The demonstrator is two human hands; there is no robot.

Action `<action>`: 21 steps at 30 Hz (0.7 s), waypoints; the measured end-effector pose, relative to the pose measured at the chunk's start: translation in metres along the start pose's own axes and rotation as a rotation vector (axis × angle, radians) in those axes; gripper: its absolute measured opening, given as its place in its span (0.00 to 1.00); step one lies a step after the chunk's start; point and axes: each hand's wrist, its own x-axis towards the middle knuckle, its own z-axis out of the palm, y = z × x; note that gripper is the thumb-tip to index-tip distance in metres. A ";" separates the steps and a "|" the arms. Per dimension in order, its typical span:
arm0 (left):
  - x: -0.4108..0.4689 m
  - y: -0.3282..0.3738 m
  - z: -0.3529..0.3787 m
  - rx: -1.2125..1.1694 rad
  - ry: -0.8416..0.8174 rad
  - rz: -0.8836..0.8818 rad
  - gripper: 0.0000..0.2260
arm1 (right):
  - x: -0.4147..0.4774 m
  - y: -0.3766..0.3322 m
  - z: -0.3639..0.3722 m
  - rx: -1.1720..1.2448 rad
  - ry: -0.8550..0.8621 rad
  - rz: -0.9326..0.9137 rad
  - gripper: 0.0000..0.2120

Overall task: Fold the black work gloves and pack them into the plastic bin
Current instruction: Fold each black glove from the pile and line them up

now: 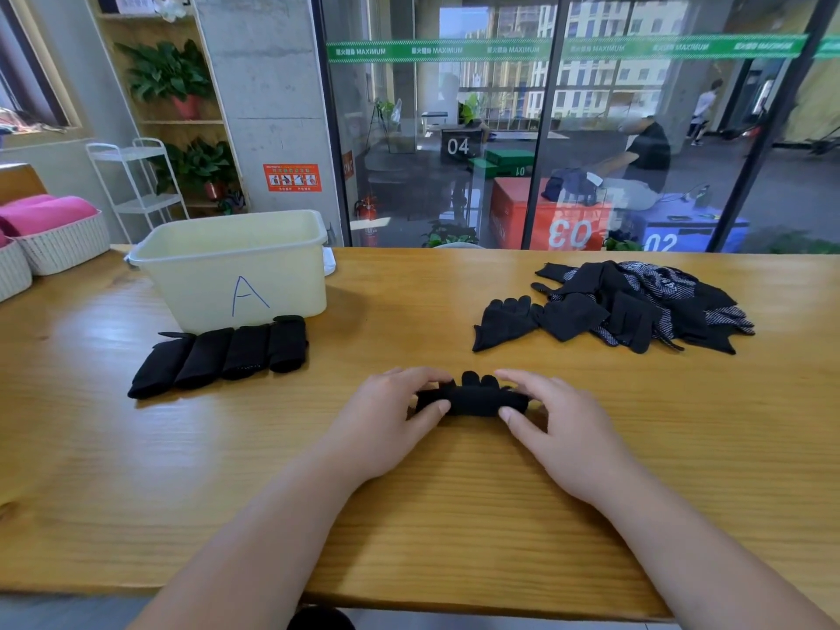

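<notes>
Head view: left hand (391, 416) & right hand (550, 420) each held a narrow grip on one end of a half-rolled black fabric work glove (470, 400), prob. to keep the fold tight. The cream plastic bin (182, 284) sat beyond-left of the grip; unfolded black glove pile (636, 306) beyond-right.

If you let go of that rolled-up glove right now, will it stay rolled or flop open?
It would probably loosen: the glove is soft cloth, and the left hand and right hand pinch its ends. It likely won't fully unroll, since four folded gloves by the bin lie rolled unheld. It looks light and floppy, like the limp pile.
</notes>
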 end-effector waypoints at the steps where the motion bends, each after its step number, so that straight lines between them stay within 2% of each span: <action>1: 0.000 -0.001 -0.001 -0.057 0.002 -0.029 0.15 | 0.001 0.002 0.000 0.082 0.007 0.035 0.22; 4: 0.000 0.001 -0.001 -0.174 -0.002 -0.118 0.14 | 0.002 0.002 -0.002 0.234 0.022 0.091 0.20; 7: 0.002 0.006 0.002 -0.223 0.019 -0.169 0.13 | 0.005 0.000 0.000 0.283 0.078 0.109 0.18; 12: 0.007 0.006 0.009 -0.023 0.096 -0.188 0.10 | 0.016 0.002 0.008 0.225 0.190 0.104 0.15; 15: 0.009 0.002 0.011 0.099 0.169 -0.092 0.12 | 0.021 0.003 0.012 0.199 0.214 0.082 0.14; 17: 0.006 0.006 0.011 0.137 0.226 0.065 0.14 | 0.023 0.004 0.014 0.197 0.227 0.073 0.14; 19: 0.002 0.015 0.011 0.135 0.175 0.218 0.16 | 0.024 0.006 0.016 0.210 0.221 0.052 0.15; 21: -0.002 0.023 0.015 0.169 0.029 0.290 0.21 | 0.024 0.008 0.016 0.233 0.196 0.036 0.17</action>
